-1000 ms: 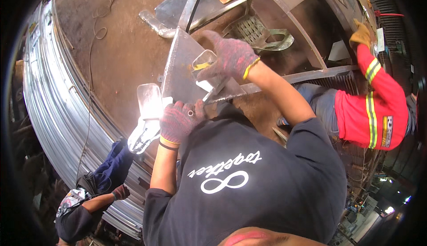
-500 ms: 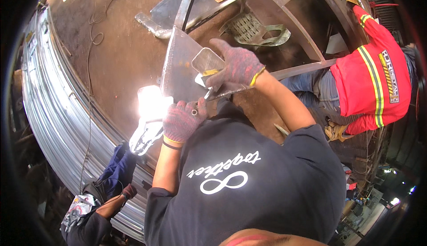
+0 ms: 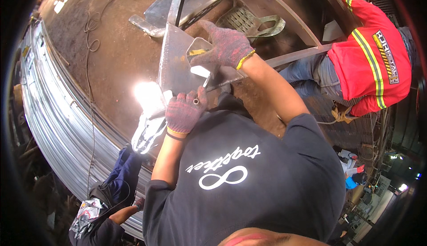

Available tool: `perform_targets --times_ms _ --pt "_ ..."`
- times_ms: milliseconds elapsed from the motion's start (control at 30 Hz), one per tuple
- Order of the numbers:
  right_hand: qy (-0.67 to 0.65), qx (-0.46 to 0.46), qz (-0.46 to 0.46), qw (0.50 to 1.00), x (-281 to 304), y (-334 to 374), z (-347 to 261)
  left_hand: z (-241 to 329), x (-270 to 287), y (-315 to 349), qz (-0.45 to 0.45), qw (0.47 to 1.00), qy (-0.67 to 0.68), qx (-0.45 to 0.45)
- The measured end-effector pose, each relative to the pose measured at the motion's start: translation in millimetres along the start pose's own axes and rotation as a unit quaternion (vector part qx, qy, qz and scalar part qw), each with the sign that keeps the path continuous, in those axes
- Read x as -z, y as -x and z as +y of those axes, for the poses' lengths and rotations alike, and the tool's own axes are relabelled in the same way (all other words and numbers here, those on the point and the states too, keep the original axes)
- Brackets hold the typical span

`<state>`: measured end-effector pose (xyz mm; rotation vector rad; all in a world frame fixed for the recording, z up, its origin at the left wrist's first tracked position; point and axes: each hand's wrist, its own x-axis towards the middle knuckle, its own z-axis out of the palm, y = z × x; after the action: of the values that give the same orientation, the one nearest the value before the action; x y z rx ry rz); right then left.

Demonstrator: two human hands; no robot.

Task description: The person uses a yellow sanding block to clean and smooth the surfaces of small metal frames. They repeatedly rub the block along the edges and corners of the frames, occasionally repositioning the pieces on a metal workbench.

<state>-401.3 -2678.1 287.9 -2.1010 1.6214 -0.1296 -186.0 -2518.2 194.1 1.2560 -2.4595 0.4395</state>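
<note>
My left hand (image 3: 184, 111), in a dark red-grey knit glove, is closed around something mostly hidden. A small hollow round metal end (image 3: 195, 101) shows between its fingers, and a slim pale rod tip (image 3: 207, 81) sticks up past the thumb. Both lie near the lower edge of a brown steel plate (image 3: 178, 74). Above that plate, my right hand (image 3: 229, 48), gloved alike, grips a rounded rectangular piece (image 3: 199, 45) between thumb and fingers. Yellow shows within its outline. A bright white patch sits just below; I cannot make out what it belongs to.
Curved steel frame bars (image 3: 293, 16) rise beyond the plate, with a green plastic chair (image 3: 249, 22) behind. A co-worker in a red jacket (image 3: 373, 59) crouches at right. Long shiny metal lengths (image 3: 58, 112) line the left, beside another person. A cable (image 3: 90, 90) crosses the floor.
My right hand and the rectangular piece have shifted up and left over the plate. My left hand keeps its closed grip. At right, the co-worker's lower hand has moved slightly.
</note>
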Motion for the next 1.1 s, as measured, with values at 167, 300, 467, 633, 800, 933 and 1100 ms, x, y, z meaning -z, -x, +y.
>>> perform_targets --times_ms 167,300,467,633,800,933,1100 --pt "-0.001 -0.001 0.136 0.991 -16.2 -21.2 9.8 -4.6 -14.4 -19.4 -0.026 0.998 -0.025 0.045" --pt "-0.017 0.039 0.198 0.979 -31.5 -22.1 9.2 -9.9 -31.1 -29.8 -0.019 0.997 -0.071 0.038" --pt "0.030 0.068 0.232 0.970 -65.0 -33.2 25.2 -3.4 -36.1 -28.6 -0.072 0.997 -0.028 0.000" --pt "0.050 0.131 0.260 0.955 -77.8 -47.8 35.6 -3.5 -27.7 -32.8 -0.099 0.995 -0.011 0.013" --pt "0.014 0.090 0.284 0.954 -76.9 -59.6 33.9 -4.2 -24.2 -37.8 -0.109 0.994 0.014 0.024" --pt "0.121 0.069 0.347 0.928 -94.3 -58.0 21.6 -6.1 -27.4 -36.1 -0.116 0.992 0.040 0.032" --pt "-0.045 -0.018 0.276 0.960 -64.7 -96.4 41.2 -4.5 -26.8 -42.5 -0.103 0.994 0.032 0.022"
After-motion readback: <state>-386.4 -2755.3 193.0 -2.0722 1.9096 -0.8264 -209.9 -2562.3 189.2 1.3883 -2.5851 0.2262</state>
